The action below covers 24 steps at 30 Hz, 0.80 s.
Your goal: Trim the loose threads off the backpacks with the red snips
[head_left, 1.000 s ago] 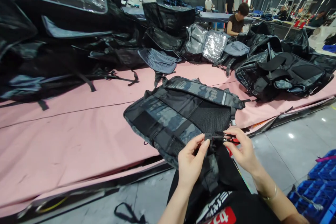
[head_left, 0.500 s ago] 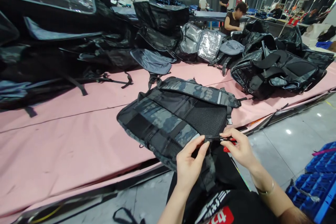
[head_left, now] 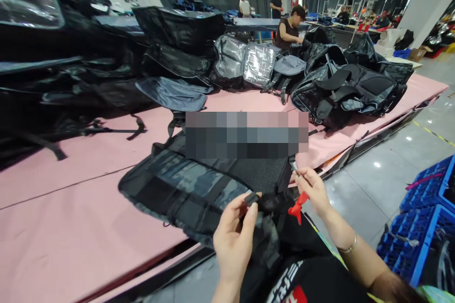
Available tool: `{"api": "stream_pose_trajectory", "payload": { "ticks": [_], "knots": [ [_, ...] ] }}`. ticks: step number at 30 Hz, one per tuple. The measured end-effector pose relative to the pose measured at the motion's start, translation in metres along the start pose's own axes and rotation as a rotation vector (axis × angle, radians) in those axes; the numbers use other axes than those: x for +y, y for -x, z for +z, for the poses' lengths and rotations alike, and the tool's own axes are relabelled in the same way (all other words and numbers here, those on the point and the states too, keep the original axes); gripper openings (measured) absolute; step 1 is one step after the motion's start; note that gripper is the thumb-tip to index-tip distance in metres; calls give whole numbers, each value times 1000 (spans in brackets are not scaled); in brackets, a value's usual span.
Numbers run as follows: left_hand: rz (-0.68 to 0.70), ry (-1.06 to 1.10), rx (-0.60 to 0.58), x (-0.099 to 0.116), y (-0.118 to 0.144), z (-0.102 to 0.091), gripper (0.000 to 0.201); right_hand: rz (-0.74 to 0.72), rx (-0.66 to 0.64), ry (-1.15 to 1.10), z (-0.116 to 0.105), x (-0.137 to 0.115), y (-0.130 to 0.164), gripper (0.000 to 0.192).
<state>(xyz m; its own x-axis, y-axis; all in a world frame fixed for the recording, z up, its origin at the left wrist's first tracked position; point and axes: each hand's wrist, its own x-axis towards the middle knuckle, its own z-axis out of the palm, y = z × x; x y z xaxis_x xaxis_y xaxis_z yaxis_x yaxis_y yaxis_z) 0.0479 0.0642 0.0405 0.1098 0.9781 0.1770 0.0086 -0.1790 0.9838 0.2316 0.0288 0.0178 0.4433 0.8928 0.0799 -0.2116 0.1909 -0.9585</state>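
A black and grey camouflage backpack lies flat before me on the pink table cover, its mesh panel towards my right hand. My left hand pinches the end of a black webbing strap between thumb and fingertips, above the bag's near edge. Closed around small thread snips, my right hand is at the bag's right corner, apart from my left. A red ribbon hangs below that hand. The snips are mostly hidden by my fingers. Pixelation covers the bag's far shoulder strap.
Black bags are piled high at the left. Silver-lined bags and more camouflage bags stand along the table's far side. Blue crates sit on the floor to my right. A person works behind the bags.
My right hand with the snips has moved away from the strap end in my left hand, which still holds it. The red ribbon now dangles freely. The view has turned right.
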Motion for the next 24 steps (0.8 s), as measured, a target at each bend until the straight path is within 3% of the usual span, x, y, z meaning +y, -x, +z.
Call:
{"api": "stream_pose_trajectory", "payload": {
  "ticks": [4, 8, 11, 14, 17, 21, 24],
  "knots": [
    [-2, 100, -17, 2, 0, -3, 27, 326, 33, -290, -18, 32, 0, 45],
    [66, 40, -55, 3, -1, -3, 28, 712, -188, -479, -19, 57, 17, 40],
    [128, -123, -116, 5, -2, -3, 28, 840, -278, -580, -9, 60, 24, 42],
    [239, -385, -218, 9, -4, -3, 34, 747, -144, -654, 2, 51, 19, 44],
    [438, -632, -305, 12, -9, 0, 47, 537, -17, -613, 12, 35, 11, 44],
    [700, -797, -355, 10, -20, 5, 44, 308, -10, -427, 30, 17, 12, 44],
    [748, -749, -370, 6, -25, 4, 32, 236, -42, -243, 39, 10, 16, 45]
  ]
}}
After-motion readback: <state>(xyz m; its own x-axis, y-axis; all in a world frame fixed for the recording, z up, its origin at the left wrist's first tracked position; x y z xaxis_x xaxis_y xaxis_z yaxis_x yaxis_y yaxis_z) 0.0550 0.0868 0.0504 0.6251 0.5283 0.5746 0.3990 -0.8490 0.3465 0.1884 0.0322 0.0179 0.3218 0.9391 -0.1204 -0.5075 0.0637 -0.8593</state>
